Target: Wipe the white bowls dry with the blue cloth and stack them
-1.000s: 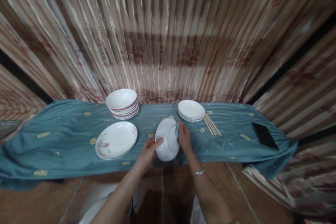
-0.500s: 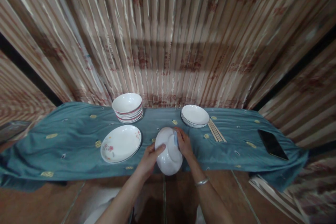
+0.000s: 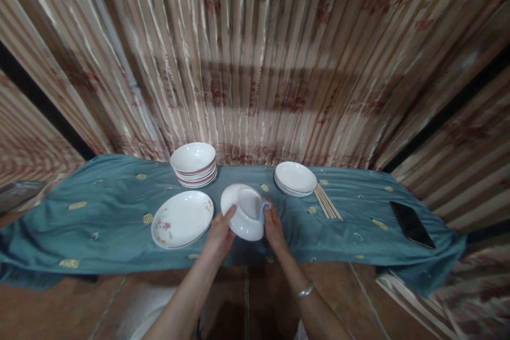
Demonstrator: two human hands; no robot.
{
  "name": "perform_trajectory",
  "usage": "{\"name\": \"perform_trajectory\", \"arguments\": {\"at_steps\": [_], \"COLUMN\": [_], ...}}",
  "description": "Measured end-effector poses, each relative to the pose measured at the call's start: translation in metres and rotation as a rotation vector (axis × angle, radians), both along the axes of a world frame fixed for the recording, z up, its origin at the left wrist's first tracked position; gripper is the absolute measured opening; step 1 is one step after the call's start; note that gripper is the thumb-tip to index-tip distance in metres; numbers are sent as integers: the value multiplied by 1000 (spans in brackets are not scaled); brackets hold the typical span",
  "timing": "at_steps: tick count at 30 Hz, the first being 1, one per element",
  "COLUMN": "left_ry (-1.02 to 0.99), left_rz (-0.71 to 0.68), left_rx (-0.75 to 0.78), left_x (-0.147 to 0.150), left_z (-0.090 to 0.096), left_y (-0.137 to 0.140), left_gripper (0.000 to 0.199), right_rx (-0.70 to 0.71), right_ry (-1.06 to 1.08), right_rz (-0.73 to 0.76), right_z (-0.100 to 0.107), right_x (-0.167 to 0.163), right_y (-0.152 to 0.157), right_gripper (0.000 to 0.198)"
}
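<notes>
A white plate (image 3: 241, 228) is held up over the table's front, tilted, with its underside and foot ring turned toward me. My left hand (image 3: 220, 231) is closed on its left edge, the thumb across the underside. My right hand (image 3: 274, 223) is closed on a small light blue cloth (image 3: 263, 211), which it presses against the plate's right rim. Its fingers are partly hidden behind the plate and cloth. Left of my left hand lies a large oval plate (image 3: 183, 220) with a flower pattern, seemingly on top of another.
A stack of white bowls (image 3: 194, 162) with red bands stands at the back left. Several white plates (image 3: 295, 178) are stacked at back right, beside wooden chopsticks (image 3: 327, 202). A black phone (image 3: 412, 224) lies far right on the green tablecloth (image 3: 119, 212). A curtain (image 3: 255, 64) hangs behind.
The plate has moved slightly up and left and turned in my hands. The cloth in my right hand has moved to the plate's right rim.
</notes>
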State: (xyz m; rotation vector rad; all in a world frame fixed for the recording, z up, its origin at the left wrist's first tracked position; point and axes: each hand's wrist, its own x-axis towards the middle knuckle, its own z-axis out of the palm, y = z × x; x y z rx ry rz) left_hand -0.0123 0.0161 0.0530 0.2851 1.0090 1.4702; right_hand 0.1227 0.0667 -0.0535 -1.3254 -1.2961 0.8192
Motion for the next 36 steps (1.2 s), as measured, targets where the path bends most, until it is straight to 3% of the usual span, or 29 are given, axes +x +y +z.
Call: {"name": "perform_trajectory", "arguments": {"at_steps": [9,16,20,28,36], "left_ry": [-58,-69,-46,57,95], "left_rz": [60,50,13,-123,-182], "left_rx": [49,18,40,149,141], "left_x": [1,17,27,38,39], "left_z": [-6,-5,-11,-19,-16], "left_y": [15,14,10,-2,-7], "left_gripper": [20,17,14,42,45], "right_rx": [309,493,506,432,418], "right_ry": [-396,-544,-554,-500,-407], "right_rz": [158,248,282,330,240], "right_z": [19,24,29,46,29], "right_x": [-25,-16,-11,12,25], "right_y": [-57,-62,-61,-46,-25], "right_gripper": [58,62,64,62,54]}}
